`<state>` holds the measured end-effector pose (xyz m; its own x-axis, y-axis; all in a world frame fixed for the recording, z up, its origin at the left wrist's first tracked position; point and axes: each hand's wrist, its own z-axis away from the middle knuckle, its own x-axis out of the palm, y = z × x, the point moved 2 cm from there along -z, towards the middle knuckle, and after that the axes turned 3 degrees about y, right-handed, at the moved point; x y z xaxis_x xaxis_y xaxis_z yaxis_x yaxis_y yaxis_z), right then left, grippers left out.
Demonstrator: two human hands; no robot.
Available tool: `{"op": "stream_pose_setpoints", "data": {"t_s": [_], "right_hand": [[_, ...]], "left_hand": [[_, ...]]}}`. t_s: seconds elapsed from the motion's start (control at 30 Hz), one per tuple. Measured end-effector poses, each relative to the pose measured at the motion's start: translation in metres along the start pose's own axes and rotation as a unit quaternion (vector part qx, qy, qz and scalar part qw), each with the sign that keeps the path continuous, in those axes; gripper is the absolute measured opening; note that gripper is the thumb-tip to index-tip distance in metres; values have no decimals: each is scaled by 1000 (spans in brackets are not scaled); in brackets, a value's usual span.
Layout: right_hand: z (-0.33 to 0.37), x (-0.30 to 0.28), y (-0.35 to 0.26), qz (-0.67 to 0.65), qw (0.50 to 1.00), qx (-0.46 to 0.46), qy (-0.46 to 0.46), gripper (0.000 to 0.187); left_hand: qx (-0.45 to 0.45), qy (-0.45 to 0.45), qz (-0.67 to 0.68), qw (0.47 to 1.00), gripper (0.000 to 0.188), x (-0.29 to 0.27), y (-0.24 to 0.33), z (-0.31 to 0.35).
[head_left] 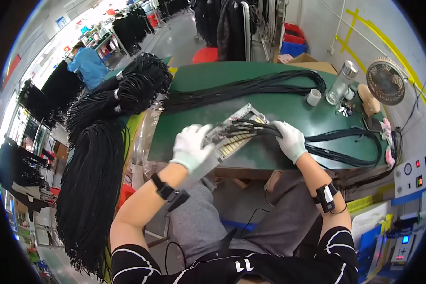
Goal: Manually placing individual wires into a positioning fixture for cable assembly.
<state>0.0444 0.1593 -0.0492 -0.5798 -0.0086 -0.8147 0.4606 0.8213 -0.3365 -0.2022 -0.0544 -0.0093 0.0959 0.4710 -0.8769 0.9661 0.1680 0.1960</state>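
1. Gripping black cables (269,130) in gloved right hand (291,142), with fingers wrapped round the bundle.
2. Bent over left end of rack (230,148) with gloved left hand (192,146), at the cable ends; can't tell what, if anything, is pinched.
3. Lying on rack with loose ends, then looping right along the counter (203,75) past right hand: same cables.
4. Set slantwise at near edge of the green counter: grey rack with pale yellow slots.
5. Stretched along back of counter: second bundle (255,85), curling round near white cup (314,97).
6. Standing just beside cup: clear bottle (341,83), with keys (344,112) near its base.
7. Mounted at far right: fan (386,81).
8. Piled at left, hanging down: big black heap (97,175).
9. Behind counter: red stool (206,55), red bin (293,34) above blue bin (292,48).
10. Far left, in blue: co-worker (89,66).
11. Stuck on right wall (317,28): yellow tape.
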Motion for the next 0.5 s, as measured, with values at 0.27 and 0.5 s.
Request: {"op": "stream_pose_setpoints", "data": {"t_s": [0.27, 0.5], "right_hand": [[-6, 3, 6, 6, 1000, -23, 4, 37], [-10, -8, -11, -38, 991, -1, -126, 39]], "left_hand": [[-88, -194, -63, 975, 64, 3, -13, 15], [-153, -135, 27, 979, 65, 20, 5, 53]]}}
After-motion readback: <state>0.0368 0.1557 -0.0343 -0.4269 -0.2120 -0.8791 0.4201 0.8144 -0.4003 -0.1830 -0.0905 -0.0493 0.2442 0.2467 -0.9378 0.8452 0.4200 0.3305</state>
